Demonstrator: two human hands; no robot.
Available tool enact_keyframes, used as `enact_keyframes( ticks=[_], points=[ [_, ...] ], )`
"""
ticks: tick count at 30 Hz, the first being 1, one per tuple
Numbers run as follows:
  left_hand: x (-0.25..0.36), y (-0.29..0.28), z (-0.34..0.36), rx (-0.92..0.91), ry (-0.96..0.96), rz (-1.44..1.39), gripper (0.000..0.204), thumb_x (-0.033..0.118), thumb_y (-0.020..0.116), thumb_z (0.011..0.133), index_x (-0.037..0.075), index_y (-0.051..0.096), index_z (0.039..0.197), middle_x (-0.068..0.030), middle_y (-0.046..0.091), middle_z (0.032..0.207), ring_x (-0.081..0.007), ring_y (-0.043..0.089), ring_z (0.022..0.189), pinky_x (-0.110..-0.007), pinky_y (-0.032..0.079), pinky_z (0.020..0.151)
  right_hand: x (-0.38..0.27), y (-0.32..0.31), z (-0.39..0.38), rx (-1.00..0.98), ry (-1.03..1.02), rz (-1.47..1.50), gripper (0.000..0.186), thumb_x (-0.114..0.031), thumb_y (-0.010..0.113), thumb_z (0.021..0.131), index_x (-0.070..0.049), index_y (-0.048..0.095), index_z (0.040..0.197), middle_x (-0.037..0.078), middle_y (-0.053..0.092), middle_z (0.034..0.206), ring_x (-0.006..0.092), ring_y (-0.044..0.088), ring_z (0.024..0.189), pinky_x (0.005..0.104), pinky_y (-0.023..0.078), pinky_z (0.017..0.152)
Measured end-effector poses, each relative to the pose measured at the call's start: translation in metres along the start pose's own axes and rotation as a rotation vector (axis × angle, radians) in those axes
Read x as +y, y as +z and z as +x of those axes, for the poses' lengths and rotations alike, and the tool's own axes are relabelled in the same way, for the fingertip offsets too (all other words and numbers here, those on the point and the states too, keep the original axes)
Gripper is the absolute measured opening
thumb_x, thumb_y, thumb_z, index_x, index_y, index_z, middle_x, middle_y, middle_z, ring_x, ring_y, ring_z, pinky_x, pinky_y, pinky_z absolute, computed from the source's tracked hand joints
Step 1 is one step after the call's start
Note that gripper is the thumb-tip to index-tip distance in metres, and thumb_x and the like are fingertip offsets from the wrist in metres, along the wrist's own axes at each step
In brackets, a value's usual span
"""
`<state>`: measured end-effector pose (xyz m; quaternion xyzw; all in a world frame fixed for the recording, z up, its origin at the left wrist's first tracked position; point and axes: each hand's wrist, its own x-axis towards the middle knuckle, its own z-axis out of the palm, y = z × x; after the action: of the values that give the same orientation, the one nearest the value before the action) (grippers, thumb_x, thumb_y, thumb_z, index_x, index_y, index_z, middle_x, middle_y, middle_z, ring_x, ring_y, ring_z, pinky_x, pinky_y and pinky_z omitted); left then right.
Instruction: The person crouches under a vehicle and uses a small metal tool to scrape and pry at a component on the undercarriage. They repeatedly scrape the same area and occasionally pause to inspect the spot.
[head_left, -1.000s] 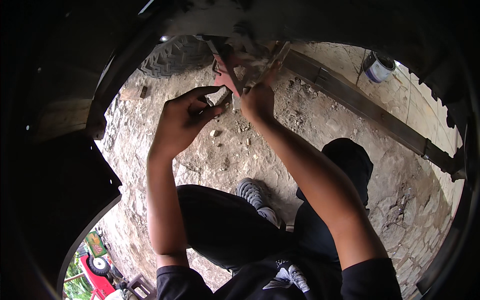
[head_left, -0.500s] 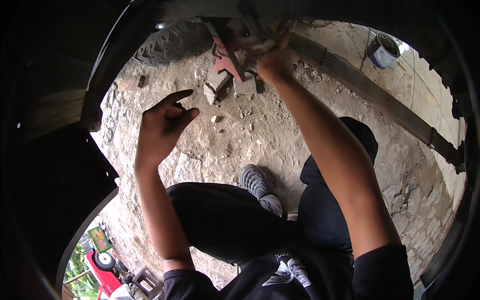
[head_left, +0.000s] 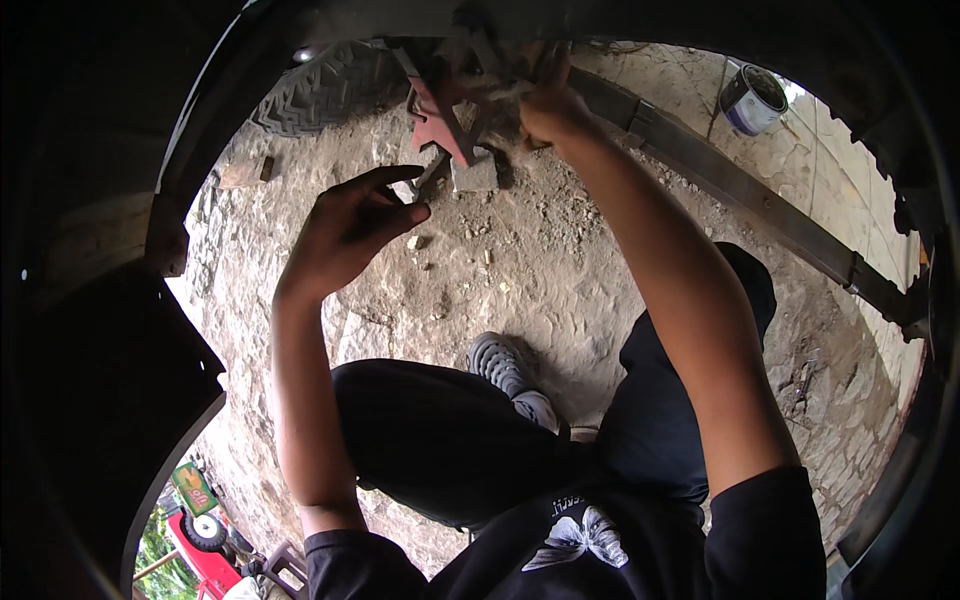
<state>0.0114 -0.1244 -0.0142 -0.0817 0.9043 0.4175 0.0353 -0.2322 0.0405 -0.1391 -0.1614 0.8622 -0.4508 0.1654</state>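
My left hand (head_left: pixel 355 225) is held over the dirt with thumb and fingers apart, and nothing shows between them. It is nearest to a red metal stand (head_left: pixel 433 128), which rests beside a pale concrete block (head_left: pixel 475 172). Further right, my right hand (head_left: pixel 555 115) reaches up among dark metal parts under a vehicle. Its fingers look curled, but they are partly blurred, and what they hold is hidden in shadow.
A knobbly tire (head_left: pixel 325 92) lies at the far left behind the stand. From the upper middle a long dark metal beam (head_left: pixel 740 185) runs down to the right. Beyond it stands a paint bucket (head_left: pixel 752 100). Dark body panels frame the view. A red vehicle (head_left: pixel 205 560) shows at lower left.
My left hand has moved right and slightly up, closer to the red stand. My right hand stays at the dark metal parts. The whole view has shifted a little.
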Motion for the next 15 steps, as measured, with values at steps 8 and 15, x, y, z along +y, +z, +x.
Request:
enact_keyframes(
  ticks=[8,15],
  points=[
    [-0.003,0.001,-0.007,-0.003,-0.063,0.003,0.046,0.024,0.08,0.094,0.007,0.066,0.135,-0.0035,0.07,0.076,-0.0088,0.065,0.072,-0.028,0.051,0.068,-0.017,0.035,-0.091,0.079,0.065,-0.155,0.105,-0.011,0.06,0.096,0.0,-0.026,0.156,0.034,0.071,0.085,0.0486,0.072,0.072,0.0521,0.062,0.062],
    [-0.002,0.002,0.01,0.001,-0.057,-0.092,0.045,0.02,0.08,0.095,0.005,0.066,0.136,-0.0004,0.07,0.079,-0.0053,0.062,0.075,-0.024,0.05,0.069,0.004,0.0,-0.133,-0.178,-0.001,0.184,0.101,-0.016,0.059,0.099,-0.01,-0.02,0.161,0.028,0.07,0.093,0.0332,0.069,0.06,0.0451,0.059,0.054]
  ],
)
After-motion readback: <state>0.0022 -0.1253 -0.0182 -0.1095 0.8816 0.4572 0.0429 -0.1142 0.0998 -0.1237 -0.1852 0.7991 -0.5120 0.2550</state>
